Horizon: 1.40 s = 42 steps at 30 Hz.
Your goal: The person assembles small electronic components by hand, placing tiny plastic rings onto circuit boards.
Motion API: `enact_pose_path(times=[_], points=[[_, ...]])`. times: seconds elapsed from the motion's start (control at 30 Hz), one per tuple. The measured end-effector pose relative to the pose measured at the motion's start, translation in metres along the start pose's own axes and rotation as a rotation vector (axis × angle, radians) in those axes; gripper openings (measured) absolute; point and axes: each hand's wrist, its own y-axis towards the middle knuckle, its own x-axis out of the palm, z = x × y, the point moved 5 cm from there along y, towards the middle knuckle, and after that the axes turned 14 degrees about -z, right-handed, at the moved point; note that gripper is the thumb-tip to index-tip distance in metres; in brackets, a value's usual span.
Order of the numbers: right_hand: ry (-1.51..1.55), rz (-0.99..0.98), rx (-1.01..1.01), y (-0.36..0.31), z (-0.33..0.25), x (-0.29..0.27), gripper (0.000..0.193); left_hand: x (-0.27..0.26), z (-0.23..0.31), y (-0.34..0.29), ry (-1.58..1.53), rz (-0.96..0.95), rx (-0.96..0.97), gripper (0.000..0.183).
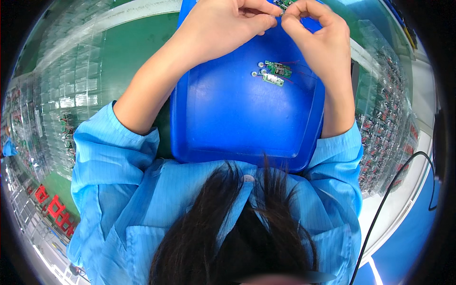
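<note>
At the top edge of the head view, my left hand [228, 23] and my right hand [319, 35] meet over the far end of a blue plastic tray [232, 128]. A small green circuit board [285, 4] shows at their fingertips, partly covered by them. Both hands are closed in a pinch at this board; the exact grip points are hidden. Nearer to me in the tray lie more small circuit boards, one green [280, 69] and one with a pale, shiny face [273, 80]. Small round silvery parts [261, 64] and thin red wires sit beside them.
Stacked clear plastic trays [80, 80] stand left of the blue tray on a green surface [137, 45]. More clear trays filled with small boards and wires [387, 147] are on the right. A black cable [389, 194] curves at lower right. Red stools [56, 206] stand far left.
</note>
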Motion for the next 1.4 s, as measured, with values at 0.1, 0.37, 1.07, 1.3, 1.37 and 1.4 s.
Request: enact_pose_path(times=[0.1, 0.37, 1.07, 1.3, 1.37, 1.4], points=[[-0.762, 0.271, -0.31, -0.011, -0.029, 0.004, 0.006, -0.008, -0.011, 0.001, 0.021, -0.007, -0.016, 0.016], [-0.021, 0.007, -0.175, 0.002, 0.058, -0.014, 0.007, -0.012, -0.019, 0.008, -0.578, -0.087, 0.0, 0.017], [-0.087, 0.093, -0.161, -0.005, -0.017, -0.003, 0.008, -0.013, -0.02, 0.005, -0.614, -0.126, -0.003, 0.019], [-0.192, 0.144, -0.169, -0.007, -0.024, -0.002, 0.006, -0.011, -0.016, 0.006, -0.476, -0.074, -0.011, 0.018], [-0.306, 0.201, -0.214, -0.01, -0.032, 0.002, 0.007, -0.012, -0.017, 0.004, -0.397, -0.026, -0.025, 0.018], [-0.421, 0.263, -0.253, -0.013, -0.036, 0.002, 0.008, -0.01, -0.017, 0.004, -0.396, -0.027, -0.02, 0.018]])
